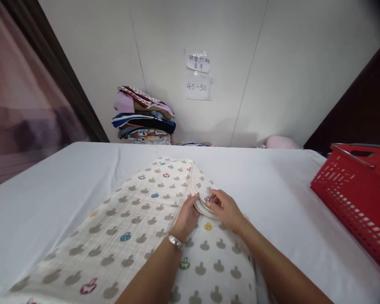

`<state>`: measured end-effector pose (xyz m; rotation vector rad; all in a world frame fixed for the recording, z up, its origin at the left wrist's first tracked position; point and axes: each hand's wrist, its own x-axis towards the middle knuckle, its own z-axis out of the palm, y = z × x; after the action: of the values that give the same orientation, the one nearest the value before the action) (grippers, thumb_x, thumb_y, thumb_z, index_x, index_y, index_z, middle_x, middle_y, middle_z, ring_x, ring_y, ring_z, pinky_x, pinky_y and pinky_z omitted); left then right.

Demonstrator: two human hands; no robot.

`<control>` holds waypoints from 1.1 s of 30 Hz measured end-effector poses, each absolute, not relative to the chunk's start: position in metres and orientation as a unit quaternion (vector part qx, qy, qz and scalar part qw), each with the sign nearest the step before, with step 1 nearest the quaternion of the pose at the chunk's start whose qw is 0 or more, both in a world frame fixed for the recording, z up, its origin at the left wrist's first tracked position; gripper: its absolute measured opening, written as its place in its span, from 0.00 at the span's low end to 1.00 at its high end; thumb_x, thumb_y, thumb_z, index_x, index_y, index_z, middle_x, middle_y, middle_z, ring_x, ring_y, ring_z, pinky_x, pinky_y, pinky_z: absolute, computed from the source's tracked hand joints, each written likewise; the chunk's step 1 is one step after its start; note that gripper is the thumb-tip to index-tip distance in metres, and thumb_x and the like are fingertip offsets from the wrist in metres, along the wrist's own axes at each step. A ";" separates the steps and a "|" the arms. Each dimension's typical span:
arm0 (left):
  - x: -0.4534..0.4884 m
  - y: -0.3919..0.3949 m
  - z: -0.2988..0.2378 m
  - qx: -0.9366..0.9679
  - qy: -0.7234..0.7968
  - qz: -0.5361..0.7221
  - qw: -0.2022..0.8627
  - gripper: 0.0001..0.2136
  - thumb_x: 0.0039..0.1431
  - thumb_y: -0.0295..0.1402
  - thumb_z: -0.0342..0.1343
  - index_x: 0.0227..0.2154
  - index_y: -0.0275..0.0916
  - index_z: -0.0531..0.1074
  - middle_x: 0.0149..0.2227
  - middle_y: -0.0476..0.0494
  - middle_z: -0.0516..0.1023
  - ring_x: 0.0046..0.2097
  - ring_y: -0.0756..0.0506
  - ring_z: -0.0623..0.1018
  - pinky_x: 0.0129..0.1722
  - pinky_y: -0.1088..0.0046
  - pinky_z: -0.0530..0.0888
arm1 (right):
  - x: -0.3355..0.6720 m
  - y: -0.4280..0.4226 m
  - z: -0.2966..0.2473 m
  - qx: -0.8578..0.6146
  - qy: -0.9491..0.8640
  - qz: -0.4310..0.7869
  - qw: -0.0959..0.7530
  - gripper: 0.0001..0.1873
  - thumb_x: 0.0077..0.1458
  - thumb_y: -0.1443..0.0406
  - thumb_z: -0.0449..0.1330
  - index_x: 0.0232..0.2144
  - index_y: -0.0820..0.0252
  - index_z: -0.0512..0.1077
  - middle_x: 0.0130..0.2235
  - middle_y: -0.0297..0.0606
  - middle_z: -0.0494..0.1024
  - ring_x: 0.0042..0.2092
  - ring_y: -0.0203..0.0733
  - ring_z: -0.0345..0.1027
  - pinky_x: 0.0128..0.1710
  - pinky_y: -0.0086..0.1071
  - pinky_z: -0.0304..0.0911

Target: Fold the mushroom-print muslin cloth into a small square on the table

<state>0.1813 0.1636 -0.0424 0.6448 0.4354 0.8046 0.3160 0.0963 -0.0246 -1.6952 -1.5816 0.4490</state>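
A white cloth (136, 219) with grey mushroom shapes and a few coloured ones lies spread over the white-covered table. Its right part is folded over, and a curved, cream-bound edge runs down the fold near the middle. My left hand (187, 216), with a silver bracelet at the wrist, pinches the bound edge between thumb and fingers. Just to its right, my right hand (226, 209) has its thumb and fingers closed on the same layered edge. The fabric under both palms is hidden.
On the right of the table (281, 177) stands a red plastic basket (361, 194) with a metal handle. Folded clothes (145, 118) are piled beyond the far edge. Paper signs (199, 86) hang on the wall. A pinkish curtain (28, 93) hangs at left.
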 end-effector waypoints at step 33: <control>0.187 0.161 -0.041 0.311 0.244 0.389 0.832 0.18 0.44 0.29 0.62 0.41 0.34 0.71 0.37 0.41 0.79 0.42 0.42 0.77 0.41 0.68 0.72 | 0.313 0.084 -0.026 -0.624 -0.718 -0.020 0.308 0.12 0.56 0.60 0.52 0.39 0.59 0.68 0.35 0.41 0.70 0.37 0.42 0.63 0.37 0.33 0.60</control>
<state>0.1870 0.1608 -0.0405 0.6583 0.5174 0.8243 0.3131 0.0844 -0.0261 -1.6492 -1.8986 -0.0527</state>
